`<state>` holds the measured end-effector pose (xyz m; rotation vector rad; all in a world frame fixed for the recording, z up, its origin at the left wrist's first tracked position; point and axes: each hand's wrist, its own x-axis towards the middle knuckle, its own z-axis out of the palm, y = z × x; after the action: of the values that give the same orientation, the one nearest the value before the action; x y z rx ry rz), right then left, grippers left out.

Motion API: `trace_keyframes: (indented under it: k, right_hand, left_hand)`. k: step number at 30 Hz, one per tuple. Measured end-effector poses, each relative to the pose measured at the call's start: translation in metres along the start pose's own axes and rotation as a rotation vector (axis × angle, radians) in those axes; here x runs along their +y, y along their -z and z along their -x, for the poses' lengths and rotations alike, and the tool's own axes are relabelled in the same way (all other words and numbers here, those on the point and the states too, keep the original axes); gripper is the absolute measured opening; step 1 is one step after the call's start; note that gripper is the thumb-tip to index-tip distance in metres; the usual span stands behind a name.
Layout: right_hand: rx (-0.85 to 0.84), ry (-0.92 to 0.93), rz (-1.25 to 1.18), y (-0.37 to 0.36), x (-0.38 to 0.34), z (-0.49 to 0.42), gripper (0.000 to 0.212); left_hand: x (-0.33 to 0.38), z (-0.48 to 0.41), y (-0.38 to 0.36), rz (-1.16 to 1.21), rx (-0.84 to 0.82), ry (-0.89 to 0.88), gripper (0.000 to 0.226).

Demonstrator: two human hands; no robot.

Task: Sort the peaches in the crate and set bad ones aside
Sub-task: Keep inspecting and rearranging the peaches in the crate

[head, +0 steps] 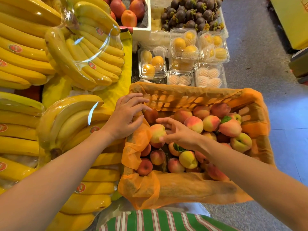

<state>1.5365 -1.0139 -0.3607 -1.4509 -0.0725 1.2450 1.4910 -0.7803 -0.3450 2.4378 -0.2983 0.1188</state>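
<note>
Many peaches (194, 124) half-hidden under right hand (180, 133), orange liner (138, 139).

Both hands in crate (196, 187) of peaches.
Left hand (125, 116) spread over orange liner (141, 189) at crate's left wall, fingers loose, gripping nothing. Right hand (179, 133) curled against a yellow-pink peach (157, 133) on the pile, thumb under, not clearly closed. Wrapped bananas (80, 60) to left; clamshell fruit boxes (185, 44) beyond.

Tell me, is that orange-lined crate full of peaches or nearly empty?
Partly full. Peaches cover the bottom of the crate, piled toward the far right, but its slotted far wall still shows above them.
</note>
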Motion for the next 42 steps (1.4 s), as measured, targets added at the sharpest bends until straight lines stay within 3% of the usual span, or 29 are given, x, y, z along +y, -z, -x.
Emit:
trace_keyframes:
  k: [3, 6, 12, 17, 23, 28, 33, 37, 42]
  right_hand:
    - [-0.068, 0.046, -0.006, 0.0, -0.003, 0.013, 0.072]
    - [-0.063, 0.056, 0.136, 0.0, -0.01, 0.011, 0.068]
    - [0.285, -0.018, 0.913, -0.015, -0.01, -0.034, 0.055]
    - [0.44, -0.066, 1.167, -0.025, -0.007, -0.057, 0.066]
    - [0.49, -0.098, 1.112, -0.025, -0.004, -0.071, 0.062]
    - [0.531, -0.052, 1.001, -0.016, -0.004, -0.075, 0.038]
    - [0.524, -0.115, 0.771, -0.023, -0.004, -0.095, 0.043]
    - [0.579, -0.181, 0.83, -0.028, -0.001, -0.109, 0.053]
    - [0.614, -0.2, 0.772, -0.027, 0.001, -0.106, 0.04]
  left_hand:
    - [-0.001, 0.0, -0.001, -0.005, -0.005, 0.002, 0.034]
    - [-0.001, 0.0, -0.001, -0.003, -0.006, 0.006, 0.035]
    - [-0.001, 0.001, 0.0, -0.012, -0.009, 0.005, 0.035]
    - [0.001, 0.001, 0.0, -0.011, -0.017, 0.019, 0.036]
    - [-0.001, 0.001, 0.0, -0.016, -0.027, 0.017, 0.035]
    - [-0.001, 0.001, 0.0, -0.008, -0.021, 0.014, 0.035]
    - [-0.001, 0.001, 0.0, -0.005, -0.028, 0.025, 0.035]
    - [0.0, 0.001, 0.0, -0.005, -0.026, 0.025, 0.034]
    - [0.001, 0.001, 0.0, -0.004, -0.022, 0.023, 0.035]
